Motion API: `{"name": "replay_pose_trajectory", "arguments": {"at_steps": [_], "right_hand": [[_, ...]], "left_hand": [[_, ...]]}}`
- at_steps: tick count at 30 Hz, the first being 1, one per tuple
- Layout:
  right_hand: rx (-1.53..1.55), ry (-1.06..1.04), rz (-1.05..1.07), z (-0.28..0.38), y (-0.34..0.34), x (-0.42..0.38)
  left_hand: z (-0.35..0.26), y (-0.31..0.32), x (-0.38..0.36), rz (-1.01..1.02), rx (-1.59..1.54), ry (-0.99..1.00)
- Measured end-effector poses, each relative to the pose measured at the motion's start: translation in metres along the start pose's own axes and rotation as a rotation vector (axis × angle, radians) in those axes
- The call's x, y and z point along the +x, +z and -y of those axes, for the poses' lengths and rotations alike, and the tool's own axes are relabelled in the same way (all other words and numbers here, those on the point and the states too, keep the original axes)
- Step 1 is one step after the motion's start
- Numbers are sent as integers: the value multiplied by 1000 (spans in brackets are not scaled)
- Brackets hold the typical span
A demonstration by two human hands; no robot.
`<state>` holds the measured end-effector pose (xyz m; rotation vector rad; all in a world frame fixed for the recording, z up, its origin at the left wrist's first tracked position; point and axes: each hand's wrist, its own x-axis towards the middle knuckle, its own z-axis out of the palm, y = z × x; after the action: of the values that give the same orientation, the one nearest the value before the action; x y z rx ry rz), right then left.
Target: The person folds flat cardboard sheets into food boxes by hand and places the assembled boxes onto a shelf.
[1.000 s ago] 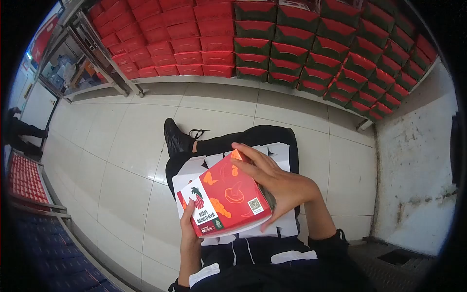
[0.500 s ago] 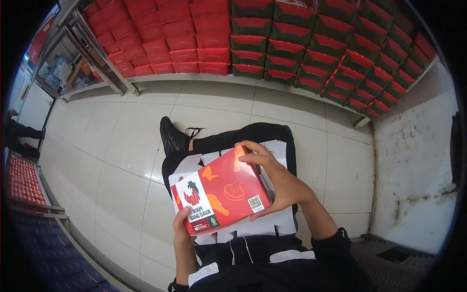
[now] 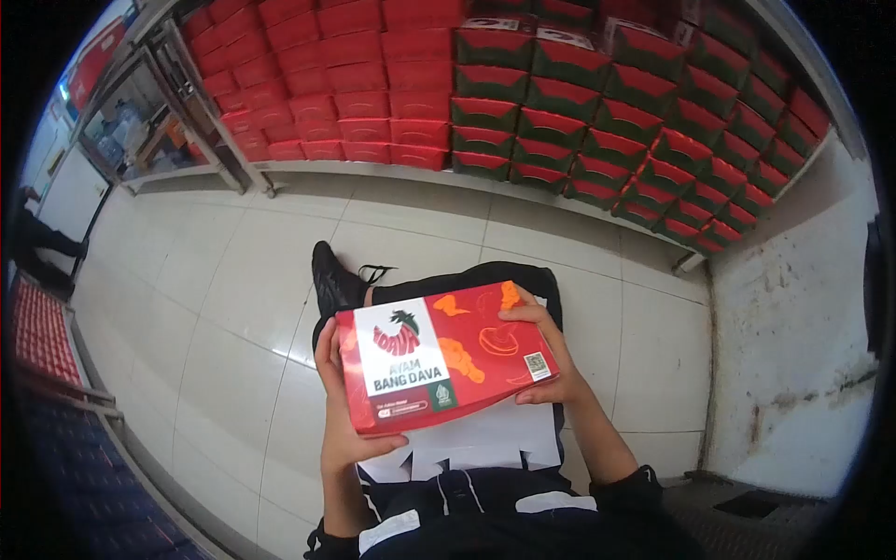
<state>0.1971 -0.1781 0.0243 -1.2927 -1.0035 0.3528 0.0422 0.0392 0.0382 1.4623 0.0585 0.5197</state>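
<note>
A red printed food box (image 3: 467, 359) is held up in front of me, its lid closed and a white logo panel facing up. My left hand (image 3: 343, 401) wraps round the left end, thumb below the near edge. Around the right end, my right hand (image 3: 546, 350) is closed with its fingers on the far corner and the thumb at the near one. Beneath the box, white flat cardboard (image 3: 481, 446) with notched edges lies across my lap, partly hidden by the box.
Stacked red boxes (image 3: 345, 89) and green-and-red boxes (image 3: 597, 121) fill a rack ahead. A stained white panel (image 3: 784, 345) stands at the right. Dark blue boxes (image 3: 84, 476) and red boxes (image 3: 45, 331) line the left. Another person's legs (image 3: 42, 243) show at far left.
The box has risen toward the camera and turned more level. My left hand has shifted from its near corner to a grip round the left end; the right hand remains on the right end.
</note>
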Motion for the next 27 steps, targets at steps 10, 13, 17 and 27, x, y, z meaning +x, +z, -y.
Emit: {"name": "replay_pose_trajectory", "arguments": {"at_steps": [10, 13, 17, 27], "right_hand": [[-891, -106, -105, 46, 40, 6], [-790, -100, -133, 32, 53, 3], [-704, -121, -209, 14, 62, -6], [-849, -182, -391, 62, 78, -15]], "left_hand": [[17, 6, -1, -75, 223, -48], [23, 10, 0, -62, 226, -26], [27, 5, -3, -69, 341, 22], [8, 45, 0, -338, 592, 482]]}}
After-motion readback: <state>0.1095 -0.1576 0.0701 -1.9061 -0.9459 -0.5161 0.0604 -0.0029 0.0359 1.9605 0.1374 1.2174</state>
